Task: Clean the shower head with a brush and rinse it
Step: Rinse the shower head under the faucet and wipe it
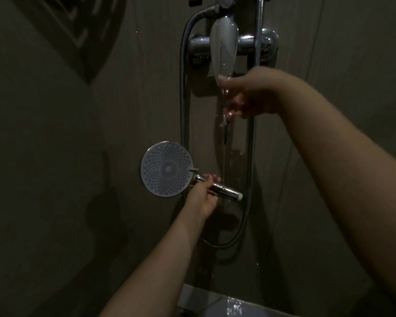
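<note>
One shower head (166,171) is gripped at its handle by the left hand (202,195), while the right hand (245,97), fingers loosely curled, touches one mixer lever (223,45) beside two hoses.

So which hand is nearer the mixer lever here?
Right. The right hand sits just below the mixer lever, thumb at its tip. The left hand is far lower, gripping the shower head handle.

No legible text, label, brand, number or sign appears on any surface in the head view. The scene is dim, and the fittings on the wall show no readable markings.
</note>
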Tool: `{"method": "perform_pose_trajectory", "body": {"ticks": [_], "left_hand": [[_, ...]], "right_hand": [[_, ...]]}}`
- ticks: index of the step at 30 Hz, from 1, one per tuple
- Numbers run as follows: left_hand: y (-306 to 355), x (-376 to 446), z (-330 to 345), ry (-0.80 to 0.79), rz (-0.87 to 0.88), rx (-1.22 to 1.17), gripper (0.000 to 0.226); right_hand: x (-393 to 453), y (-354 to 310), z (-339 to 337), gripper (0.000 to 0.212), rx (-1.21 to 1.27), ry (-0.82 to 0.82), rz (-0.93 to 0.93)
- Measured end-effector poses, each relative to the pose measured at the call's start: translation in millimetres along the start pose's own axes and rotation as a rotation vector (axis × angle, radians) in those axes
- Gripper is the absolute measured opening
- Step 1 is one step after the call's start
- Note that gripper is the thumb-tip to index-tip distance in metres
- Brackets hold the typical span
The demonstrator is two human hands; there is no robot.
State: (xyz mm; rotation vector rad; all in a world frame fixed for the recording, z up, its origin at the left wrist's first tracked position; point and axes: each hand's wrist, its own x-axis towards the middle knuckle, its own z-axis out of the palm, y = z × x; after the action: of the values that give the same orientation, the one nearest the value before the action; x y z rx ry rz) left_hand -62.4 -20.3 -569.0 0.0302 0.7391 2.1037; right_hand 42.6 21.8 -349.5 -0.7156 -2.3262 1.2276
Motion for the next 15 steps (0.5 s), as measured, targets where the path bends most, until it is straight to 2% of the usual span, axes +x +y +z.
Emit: {"method": "perform_pose_trajectory", "body": {"ticks": [2, 4, 7, 10, 12, 14, 15], "left_hand": [[1.8, 2.4, 0.4, 0.000, 0.049, 0.044, 0.029], [4.7, 3.4, -1.8, 0.003, 0.082, 0.077, 0.029], [14.2, 2.0, -11.1, 0.002, 0.170, 0.210, 0.027], [30.7, -0.8, -19.5, 0.087, 0.222, 0.431, 0.029], [36.6, -3.6, -23.9, 0.141, 0.203, 0.559, 0.036], [36.6, -7.8, -26.4, 0.162, 0.202, 0.635, 0.036], [34.6, -10.2, -27.5, 0.162, 0.204, 0.669, 0.036]], "right_hand": [[4.6, -2.8, 3.3, 0.020, 0.145, 0.012, -0.089], [10.9, -1.3, 9.5, 0.022, 0.151, 0.031, -0.121], [17.0, 8.6, 21.2, 0.038, 0.118, 0.061, -0.061], [14.9, 23.2, 34.0, 0.051, 0.076, 0.143, -0.034], [10.5, 34.9, 47.4, 0.042, -0.045, 0.157, -0.120], [3.7, 41.8, 64.2, 0.032, -0.245, 0.068, -0.279], [0.6, 41.3, 71.4, 0.042, -0.332, 0.018, -0.355]]}}
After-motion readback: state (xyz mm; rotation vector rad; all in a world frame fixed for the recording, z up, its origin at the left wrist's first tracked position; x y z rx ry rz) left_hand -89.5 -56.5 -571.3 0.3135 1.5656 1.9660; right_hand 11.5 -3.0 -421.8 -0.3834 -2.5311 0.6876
